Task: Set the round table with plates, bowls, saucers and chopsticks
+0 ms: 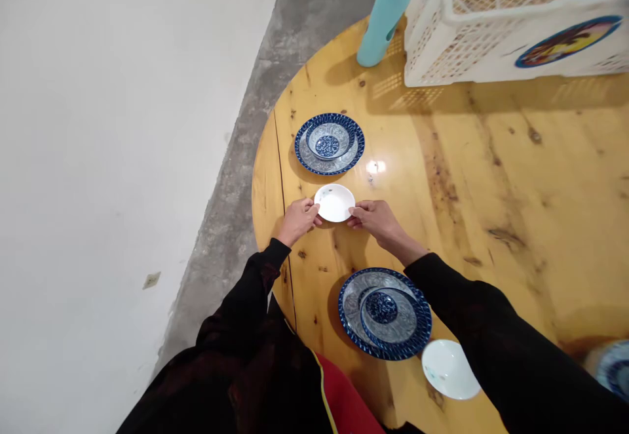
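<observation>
A small white bowl (335, 202) with a faint printed mark is gripped at its rim from both sides. My left hand (299, 219) pinches the left edge and my right hand (376, 219) pinches the right edge, thumbs on top. Just beyond it on the wooden table (481, 178) lies a blue-patterned plate (305, 158) carrying a matching blue bowl (328, 144). Nearer my body is a second blue-patterned plate (350, 296) with a blue bowl (393, 319) on it. Whether the white bowl touches the table I cannot tell.
Another white bowl (449, 368) stands beside the nearer plate, partly behind my right sleeve. A white plastic crate (472, 47) and a light-blue tube (388, 18) stand at the back. Blue-patterned dishes (614, 368) show at the right edge. The table's curved edge runs along the left.
</observation>
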`<state>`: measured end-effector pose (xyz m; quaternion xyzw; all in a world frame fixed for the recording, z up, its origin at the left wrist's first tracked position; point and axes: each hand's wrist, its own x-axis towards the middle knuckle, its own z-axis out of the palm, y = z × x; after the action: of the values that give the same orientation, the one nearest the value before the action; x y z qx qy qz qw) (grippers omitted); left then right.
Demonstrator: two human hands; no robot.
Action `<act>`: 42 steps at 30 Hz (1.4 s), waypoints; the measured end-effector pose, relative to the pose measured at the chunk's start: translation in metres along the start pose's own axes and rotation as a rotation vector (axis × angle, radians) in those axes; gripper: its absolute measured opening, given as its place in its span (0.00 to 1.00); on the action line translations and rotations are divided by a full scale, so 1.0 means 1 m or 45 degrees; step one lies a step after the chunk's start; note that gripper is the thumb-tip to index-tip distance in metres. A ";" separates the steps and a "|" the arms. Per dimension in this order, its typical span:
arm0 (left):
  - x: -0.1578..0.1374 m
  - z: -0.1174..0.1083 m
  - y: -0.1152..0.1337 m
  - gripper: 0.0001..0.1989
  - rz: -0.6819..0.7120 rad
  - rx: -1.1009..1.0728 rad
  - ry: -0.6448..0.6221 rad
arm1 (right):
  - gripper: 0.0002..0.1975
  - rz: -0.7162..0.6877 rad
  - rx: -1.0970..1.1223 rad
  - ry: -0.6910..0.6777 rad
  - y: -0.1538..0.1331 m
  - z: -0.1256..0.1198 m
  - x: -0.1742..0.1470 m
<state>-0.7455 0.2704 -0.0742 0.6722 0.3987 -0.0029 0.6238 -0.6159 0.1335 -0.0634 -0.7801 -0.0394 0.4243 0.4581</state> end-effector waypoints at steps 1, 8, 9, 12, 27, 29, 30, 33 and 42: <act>0.001 -0.004 -0.001 0.09 0.004 0.014 0.016 | 0.12 -0.002 -0.005 -0.010 -0.001 0.005 0.001; 0.007 -0.030 -0.010 0.09 0.070 0.123 0.085 | 0.12 -0.028 -0.012 -0.051 -0.002 0.030 0.006; 0.008 -0.033 -0.012 0.09 0.070 0.131 0.089 | 0.12 -0.034 -0.015 -0.058 -0.002 0.033 0.006; 0.010 -0.041 -0.016 0.10 0.066 0.137 0.104 | 0.12 -0.045 -0.060 -0.084 -0.003 0.039 0.005; 0.018 -0.054 -0.015 0.11 0.148 0.196 0.120 | 0.12 -0.047 -0.102 -0.062 -0.009 0.054 0.005; 0.018 -0.055 -0.014 0.11 0.147 0.191 0.120 | 0.12 -0.046 -0.105 -0.066 -0.010 0.055 0.003; 0.018 -0.056 -0.014 0.11 0.150 0.186 0.122 | 0.12 -0.046 -0.105 -0.068 -0.011 0.055 0.003; 0.020 -0.057 -0.013 0.10 0.145 0.175 0.122 | 0.11 -0.051 -0.090 -0.066 -0.010 0.056 0.003; 0.023 -0.055 -0.014 0.10 0.150 0.168 0.143 | 0.11 -0.050 -0.049 -0.058 -0.011 0.057 0.005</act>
<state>-0.7643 0.3275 -0.0850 0.7331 0.3919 0.0454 0.5540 -0.6490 0.1811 -0.0715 -0.7780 -0.0730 0.4320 0.4502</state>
